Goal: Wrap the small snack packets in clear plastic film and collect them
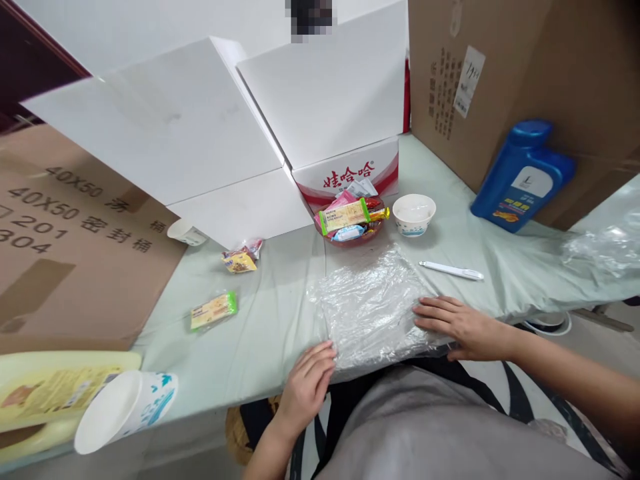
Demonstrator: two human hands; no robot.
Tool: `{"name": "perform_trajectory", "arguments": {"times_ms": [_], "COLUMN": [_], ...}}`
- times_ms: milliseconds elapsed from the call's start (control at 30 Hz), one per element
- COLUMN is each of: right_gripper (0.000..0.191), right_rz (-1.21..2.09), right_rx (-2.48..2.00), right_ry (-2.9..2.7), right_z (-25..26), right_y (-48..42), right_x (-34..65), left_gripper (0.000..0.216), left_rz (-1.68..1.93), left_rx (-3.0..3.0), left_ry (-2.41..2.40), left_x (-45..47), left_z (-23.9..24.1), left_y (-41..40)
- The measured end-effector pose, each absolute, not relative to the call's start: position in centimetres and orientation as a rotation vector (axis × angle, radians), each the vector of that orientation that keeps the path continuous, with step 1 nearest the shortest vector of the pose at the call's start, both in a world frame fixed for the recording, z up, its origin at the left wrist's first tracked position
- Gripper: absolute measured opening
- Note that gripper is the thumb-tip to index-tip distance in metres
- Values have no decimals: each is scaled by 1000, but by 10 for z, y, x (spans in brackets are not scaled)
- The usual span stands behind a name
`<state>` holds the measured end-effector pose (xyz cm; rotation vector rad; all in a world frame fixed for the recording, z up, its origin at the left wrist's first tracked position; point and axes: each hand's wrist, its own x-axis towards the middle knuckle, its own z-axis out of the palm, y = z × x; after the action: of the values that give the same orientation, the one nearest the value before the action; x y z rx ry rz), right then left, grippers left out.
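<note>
A crinkled sheet of clear plastic film (375, 307) lies flat at the table's front edge, between my two hands. My left hand (310, 380) rests at its lower left corner, fingers stretched out and touching the film's edge. On the right side of the film lies my right hand (460, 327), palm down with the fingers extended. Neither hand grips anything. Just past the film, a white utility knife (451, 270) lies on the cloth. Behind the film stand a red bowl of wrapped snacks (355, 240) and a small white paper bowl (414, 215).
White cartons (325, 93) line the back. Brown cardboard boxes stand left (70, 247) and right (480, 80). A blue bottle (525, 177) is at right; a paper cup (125, 410) and a yellow bottle (60, 387) lie at front left. Snack packets (214, 311) lie left of the film.
</note>
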<state>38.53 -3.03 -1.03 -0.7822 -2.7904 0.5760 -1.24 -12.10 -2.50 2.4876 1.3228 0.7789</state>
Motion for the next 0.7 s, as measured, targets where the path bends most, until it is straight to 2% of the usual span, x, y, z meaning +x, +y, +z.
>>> {"name": "perform_trajectory", "arguments": {"times_ms": [133,200,333,433,700], "right_gripper": [31,22,30,37,26], "right_rz": [624,804,1151,1253,1078], "right_rx": [-903,-968,-1229,-1346,-1553], "right_ry": [-2587,-2448,-2061,-1830,-1717], "right_z": [-13,-7,-3,-7,-15], "right_y": [-37,-38,-35,-31,-21], "right_x": [391,386,373,364,353], "left_gripper": [14,14,32,38,73], "left_rz": [953,985,1042,1153,1196], "left_rx": [2079,1904,1634,1404,1346], "left_ry": [1528,1641,1784,1738,1541], "left_x": [-11,-6,5,11,11], "left_z": [-22,-20,-21,-22,-18], "left_y": [-115,-109,-95,-88,-86]}}
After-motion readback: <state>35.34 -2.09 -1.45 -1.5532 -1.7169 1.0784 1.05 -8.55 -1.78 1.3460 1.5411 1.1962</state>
